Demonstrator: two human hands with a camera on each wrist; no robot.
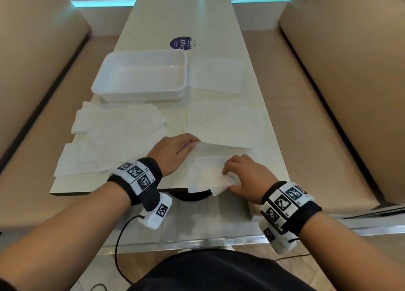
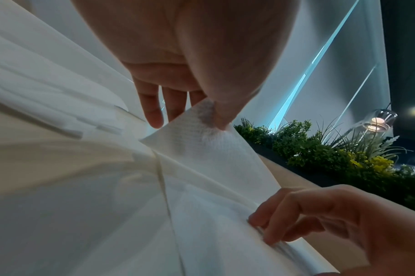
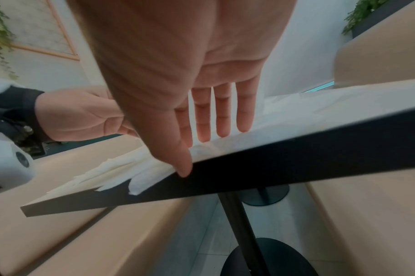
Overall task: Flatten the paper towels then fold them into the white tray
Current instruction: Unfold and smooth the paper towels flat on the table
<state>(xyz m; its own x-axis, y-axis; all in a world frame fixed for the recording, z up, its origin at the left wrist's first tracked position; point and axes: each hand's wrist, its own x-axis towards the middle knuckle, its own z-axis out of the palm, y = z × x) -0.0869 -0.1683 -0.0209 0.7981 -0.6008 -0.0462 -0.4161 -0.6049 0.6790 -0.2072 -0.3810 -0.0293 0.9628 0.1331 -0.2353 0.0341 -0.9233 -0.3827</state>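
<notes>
Towel (image 1: 210, 170) long axis across table; left hand (image 1: 173, 152) pinches raised corner, right hand (image 1: 247, 176) presses flat.

The white embossed paper towel (image 2: 213, 149) looks soft and matt, the white rectangular plastic tray (image 1: 140, 93) smooth, the cream tabletop (image 1: 175, 16) slightly glossy.

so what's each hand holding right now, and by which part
The left hand pinches the paper towel by its lifted far-left corner. The right hand holds nothing; its fingers press the towel's near-right part flat.
</notes>
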